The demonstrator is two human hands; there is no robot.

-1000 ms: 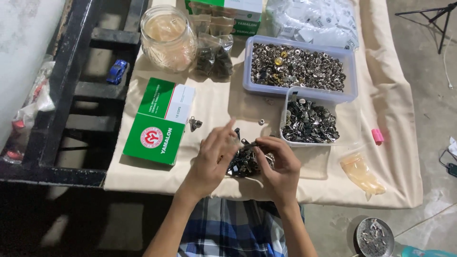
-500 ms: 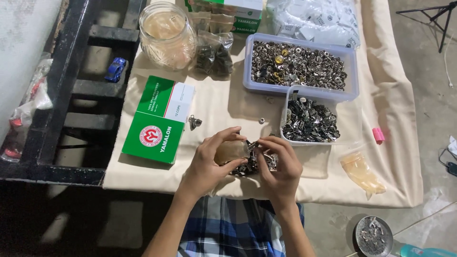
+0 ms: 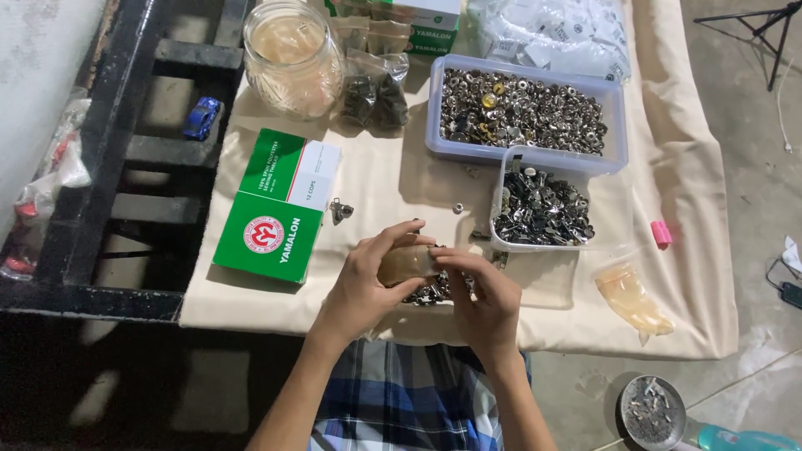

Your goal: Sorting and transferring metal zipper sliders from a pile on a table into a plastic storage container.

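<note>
Beige pouch [image 3: 407, 264], small and soft-looking, sits pinched between both hands at the near edge of the cloth-covered table [image 3: 693, 276]. The left hand [image 3: 365, 284] curls around it from 9 o'clock, thumb and fingers closed on it; the right hand [image 3: 484, 302] meets it from 3 o'clock, fingertips pressed to its end, so the two hands are together. Under them lies a small heap of metal parts [image 3: 430, 292].

At 10 o'clock from the hands lies a flat green box [image 3: 267, 238] with a round red-and-white emblem, and against its far side a green-and-white box [image 3: 292, 169]. At 11 o'clock stands a glass jar [image 3: 292, 57] with pale contents, a clear bag of dark pieces [image 3: 376, 96] just beside it. At 1 o'clock a large clear tub of silvery fasteners [image 3: 525, 108] touches a smaller tub of dark metal clips [image 3: 543, 209]. At 3 o'clock lies a second beige pouch [image 3: 631, 296], with a pink piece [image 3: 662, 233] near the cloth's right edge.

Bare cloth lies between the green box and the hands. The near edge of the table runs just under the wrists.
</note>
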